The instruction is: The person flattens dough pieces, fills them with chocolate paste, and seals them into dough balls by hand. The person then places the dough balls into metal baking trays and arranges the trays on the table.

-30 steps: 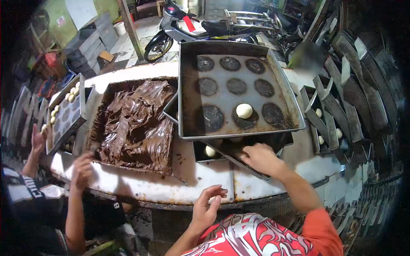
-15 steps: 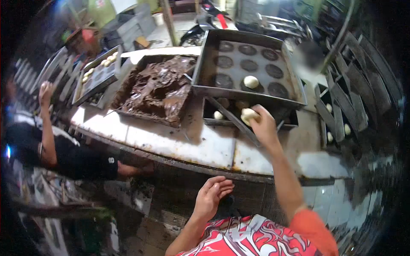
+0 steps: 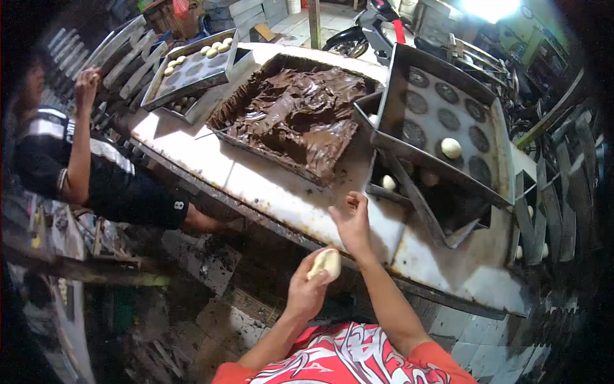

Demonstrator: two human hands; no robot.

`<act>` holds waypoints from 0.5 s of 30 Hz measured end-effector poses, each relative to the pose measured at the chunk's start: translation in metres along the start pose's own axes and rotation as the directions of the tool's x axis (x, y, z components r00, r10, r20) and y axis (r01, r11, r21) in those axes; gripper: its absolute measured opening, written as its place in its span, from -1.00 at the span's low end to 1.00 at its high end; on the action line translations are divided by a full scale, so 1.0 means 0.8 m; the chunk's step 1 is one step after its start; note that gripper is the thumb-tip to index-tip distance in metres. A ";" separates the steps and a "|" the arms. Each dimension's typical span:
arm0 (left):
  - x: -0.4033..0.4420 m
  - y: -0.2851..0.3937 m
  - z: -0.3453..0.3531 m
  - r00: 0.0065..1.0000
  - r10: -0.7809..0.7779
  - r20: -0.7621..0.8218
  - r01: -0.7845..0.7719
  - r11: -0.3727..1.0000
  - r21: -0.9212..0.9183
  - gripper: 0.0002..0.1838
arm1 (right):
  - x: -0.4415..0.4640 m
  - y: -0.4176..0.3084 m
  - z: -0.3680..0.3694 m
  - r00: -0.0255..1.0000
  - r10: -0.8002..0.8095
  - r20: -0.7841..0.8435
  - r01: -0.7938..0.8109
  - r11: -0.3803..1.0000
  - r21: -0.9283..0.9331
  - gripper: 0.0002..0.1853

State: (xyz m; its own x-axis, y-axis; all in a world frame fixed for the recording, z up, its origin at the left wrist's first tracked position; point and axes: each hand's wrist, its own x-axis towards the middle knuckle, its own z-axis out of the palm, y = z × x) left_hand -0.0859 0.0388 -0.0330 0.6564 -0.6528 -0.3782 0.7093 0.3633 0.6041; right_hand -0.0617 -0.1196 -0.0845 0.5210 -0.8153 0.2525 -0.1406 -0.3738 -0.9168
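Observation:
My left hand (image 3: 304, 293) is closed around a pale, flattened piece of dough (image 3: 328, 264), held over the table's front edge. Just above it, my right hand (image 3: 354, 229) holds nothing; its fingers are loosely bent, with the thumb apart. Beyond that hand lies a thick, glossy brown filling (image 3: 310, 105) heaped in a square pan (image 3: 256, 151). To the right, a large metal tray (image 3: 441, 163) has dark round marks on its base and carries one pale dough ball (image 3: 451, 148). A smaller dough ball (image 3: 388, 182) sits in the tray beneath.
A co-worker (image 3: 80, 153) with a raised hand is at the left. Further trays, including one with several dough balls (image 3: 216, 48), stand at the back left. More tilted trays (image 3: 550, 211) are stacked at the right. A motorbike (image 3: 374, 32) stands behind the table (image 3: 256, 195).
The dough piece has passed from my right hand to my left. My right hand has drawn back from the trays and let go. The view has swung to the right.

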 end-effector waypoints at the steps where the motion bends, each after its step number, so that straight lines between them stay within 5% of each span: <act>1: 0.013 0.018 -0.012 0.998 0.062 -0.012 -0.062 0.998 0.017 -0.46 | 0.010 0.011 0.033 0.992 -0.088 -0.092 0.074 0.986 -0.149 -0.68; 2: 0.029 0.035 -0.029 0.997 0.002 -0.071 -0.002 1.000 -0.005 -0.45 | 0.016 -0.002 0.051 0.982 0.158 -0.103 -0.156 0.987 0.034 -0.72; 3: 0.047 0.043 -0.044 0.997 -0.020 -0.073 0.020 1.000 -0.009 -0.45 | 0.019 -0.003 0.061 0.979 0.172 -0.110 -0.171 0.985 0.019 -0.72; 6: 0.098 0.060 -0.064 0.975 -0.039 -0.218 0.076 0.983 0.166 -0.40 | 0.000 -0.018 0.055 0.996 -0.014 -0.092 -0.009 0.969 -0.248 -0.82; 7: 0.112 0.061 -0.068 0.981 -0.041 -0.188 0.119 0.899 0.422 -0.43 | 0.000 -0.049 0.048 0.994 -0.102 -0.035 0.086 0.946 -0.312 -0.84; 9: 0.123 0.081 -0.038 0.944 0.180 0.275 -0.329 0.499 0.802 -0.41 | 0.036 -0.112 0.053 0.954 -0.128 0.272 0.211 0.929 -0.303 -0.83; 11: 0.120 0.104 -0.003 0.937 -0.220 0.270 -0.042 0.698 0.715 -0.37 | 0.101 -0.121 0.063 0.881 -0.106 0.462 0.269 0.913 -0.305 -0.79; 12: 0.130 0.131 0.001 0.925 -0.259 0.279 -0.071 0.603 0.795 -0.33 | 0.130 -0.136 0.070 0.833 -0.044 0.552 0.325 0.845 -0.424 -0.78; 13: 0.139 0.145 -0.010 0.892 -0.357 0.277 0.034 0.664 0.747 -0.33 | 0.150 -0.143 0.083 0.830 -0.036 0.556 0.325 0.843 -0.429 -0.78; 15: 0.143 0.166 -0.024 0.902 -0.251 0.351 0.089 0.905 0.417 -0.34 | 0.171 -0.151 0.113 0.659 0.139 0.740 0.566 0.557 -0.608 -0.83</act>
State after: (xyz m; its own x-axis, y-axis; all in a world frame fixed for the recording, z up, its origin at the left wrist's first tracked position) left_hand 0.0886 0.0252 -0.0094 0.3238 -0.9135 -0.2462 0.5933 -0.0067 0.8050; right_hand 0.1023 -0.1461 0.0327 0.9462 -0.2618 -0.1899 -0.2957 -0.9383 -0.1796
